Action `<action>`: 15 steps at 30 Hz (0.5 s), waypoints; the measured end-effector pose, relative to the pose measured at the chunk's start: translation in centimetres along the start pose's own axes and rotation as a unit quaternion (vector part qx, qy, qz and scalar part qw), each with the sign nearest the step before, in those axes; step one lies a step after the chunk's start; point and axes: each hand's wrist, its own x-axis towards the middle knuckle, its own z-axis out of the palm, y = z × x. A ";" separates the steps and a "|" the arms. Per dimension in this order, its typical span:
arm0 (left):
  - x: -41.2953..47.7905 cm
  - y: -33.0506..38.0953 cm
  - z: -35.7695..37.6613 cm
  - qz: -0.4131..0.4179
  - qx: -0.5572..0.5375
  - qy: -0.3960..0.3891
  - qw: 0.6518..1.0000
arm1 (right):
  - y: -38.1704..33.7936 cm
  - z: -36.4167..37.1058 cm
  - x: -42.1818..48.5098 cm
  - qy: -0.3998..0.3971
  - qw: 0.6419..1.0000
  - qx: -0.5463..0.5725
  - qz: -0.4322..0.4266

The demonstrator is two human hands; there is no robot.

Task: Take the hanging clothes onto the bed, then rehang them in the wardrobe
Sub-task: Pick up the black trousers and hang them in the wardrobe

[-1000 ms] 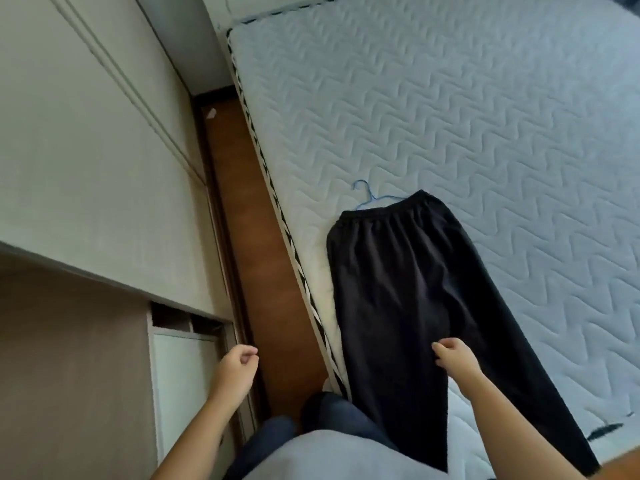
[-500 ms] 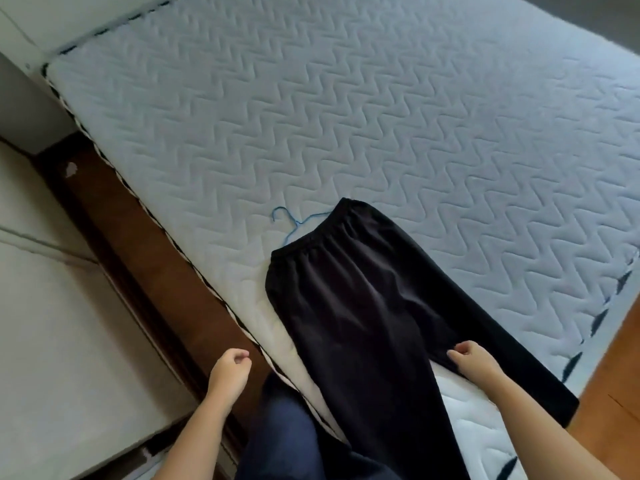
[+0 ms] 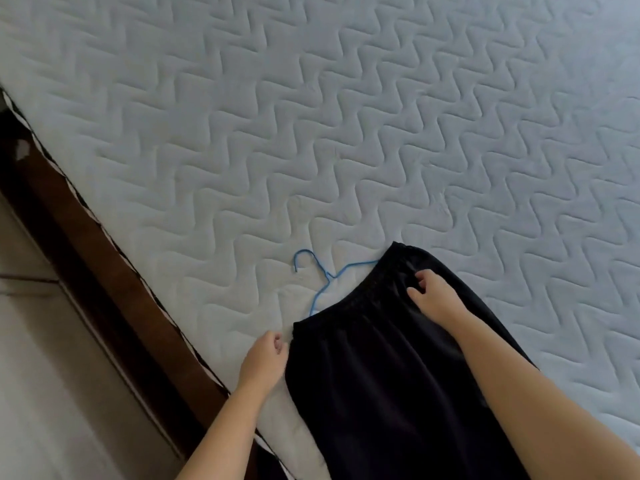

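Black trousers point(image 3: 381, 393) lie flat on the quilted white mattress point(image 3: 346, 133), elastic waistband pointing away from me. A thin blue wire hanger point(image 3: 320, 278) lies partly under the waistband, with its hook and neck out on the mattress. My left hand point(image 3: 265, 358) hovers just beside the waistband's left corner, fingers loosely curled and holding nothing. My right hand point(image 3: 434, 297) lies over the trousers just below the waistband's right part. Its thumb and fingers are bent and apart, and I see no fabric pinched between them.
The mattress edge with its black-and-white piping point(image 3: 114, 244) runs diagonally at the left. Beyond it are a dark brown wooden strip point(image 3: 86, 258) and a pale wardrobe panel point(image 3: 52, 393). My dark trouser leg shows at the bottom edge.
I have leaned in over the bed. My right hand moved from the trouser leg up to the waistband, and my left hand came forward from beside the bed to the waistband's left corner.
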 end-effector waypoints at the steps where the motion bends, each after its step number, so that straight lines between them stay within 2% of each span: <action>1: 0.8 -0.3 0.2 0.011 0.022 -0.016 1.000 | -0.7 0.3 1.3 0.007 1.000 -0.019 -0.013; 6: 3.3 -1.9 1.3 0.030 0.035 -0.065 0.997 | -2.3 0.8 7.0 0.056 0.990 -0.125 -0.043; 9: 3.8 -2.4 2.1 0.038 0.014 -0.073 0.997 | -2.1 0.9 9.4 0.038 0.982 -0.181 -0.031; 15: 3.4 -2.6 3.8 0.064 0.001 -0.047 0.997 | -1.4 1.4 10.0 0.033 0.974 -0.223 -0.028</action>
